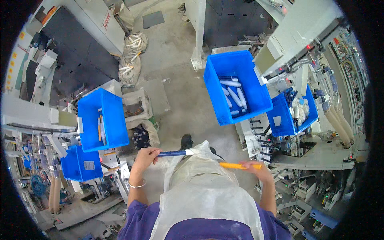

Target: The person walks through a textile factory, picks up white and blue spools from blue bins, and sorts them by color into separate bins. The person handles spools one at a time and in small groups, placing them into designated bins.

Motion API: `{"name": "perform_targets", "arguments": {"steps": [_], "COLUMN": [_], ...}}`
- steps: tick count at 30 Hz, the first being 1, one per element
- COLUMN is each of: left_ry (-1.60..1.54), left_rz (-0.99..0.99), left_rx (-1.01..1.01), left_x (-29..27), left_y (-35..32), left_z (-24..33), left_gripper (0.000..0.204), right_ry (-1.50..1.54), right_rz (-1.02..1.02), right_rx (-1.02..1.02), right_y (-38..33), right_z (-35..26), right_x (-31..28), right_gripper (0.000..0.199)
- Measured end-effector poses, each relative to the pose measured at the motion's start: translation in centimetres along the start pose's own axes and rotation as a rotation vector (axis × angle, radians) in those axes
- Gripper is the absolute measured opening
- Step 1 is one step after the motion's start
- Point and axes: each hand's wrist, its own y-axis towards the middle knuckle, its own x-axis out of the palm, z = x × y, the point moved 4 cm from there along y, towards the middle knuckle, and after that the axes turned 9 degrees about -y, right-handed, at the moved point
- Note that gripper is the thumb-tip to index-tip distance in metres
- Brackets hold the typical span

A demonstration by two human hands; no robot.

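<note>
My left hand (145, 157) grips a slim rod with a dark blue body and a white tip (176, 153), held level in front of my chest. My right hand (255, 167) holds a yellow-orange rod (236, 165), also lying level. I wear a pale plastic apron (202, 188) over a purple top. A large blue bin (236, 86) with several white and blue tubes stands ahead to the right. Another blue bin (102, 119) with a few rods sits to my left.
A smaller blue bin (293, 112) with white pieces stands at the right by a machine (308, 36). A fourth blue bin (80, 164) sits low on the left. Bags of white tubes (132, 56) lie on the grey floor (176, 92) ahead.
</note>
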Motion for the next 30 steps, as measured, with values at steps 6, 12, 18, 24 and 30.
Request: {"name": "perform_targets", "arguments": {"steps": [6, 12, 18, 24, 30], "left_ry": [0.048, -0.15, -0.539, -0.8, -0.959], "left_rz": [-0.104, 0.013, -0.183, -0.279, -0.395], "left_rx": [-0.06, -0.034, 0.028, 0.062, 0.122], "left_x": [-5.4, -13.8, -11.0, -10.3, -11.6], "left_y": [4.1, 4.8, 7.2, 8.1, 7.8], "left_z": [3.8, 6.0, 7.0, 8.0, 9.2], "left_gripper": [0.023, 0.027, 0.027, 0.026, 0.028], "right_ry": [-0.178, -0.085, -0.106, -0.491, -0.692], "right_rz": [0.167, 0.065, -0.193, -0.392, -0.393], "right_rx": [-0.021, -0.032, 0.021, 0.066, 0.064], "right_y": [6.8, 8.5, 7.5, 9.7, 14.1], "right_z": [6.4, 6.9, 1.7, 0.1, -4.2], "right_x": [8.3, 10.6, 8.7, 9.2, 9.8], "right_gripper": [0.017, 0.032, 0.053, 0.056, 0.051]}}
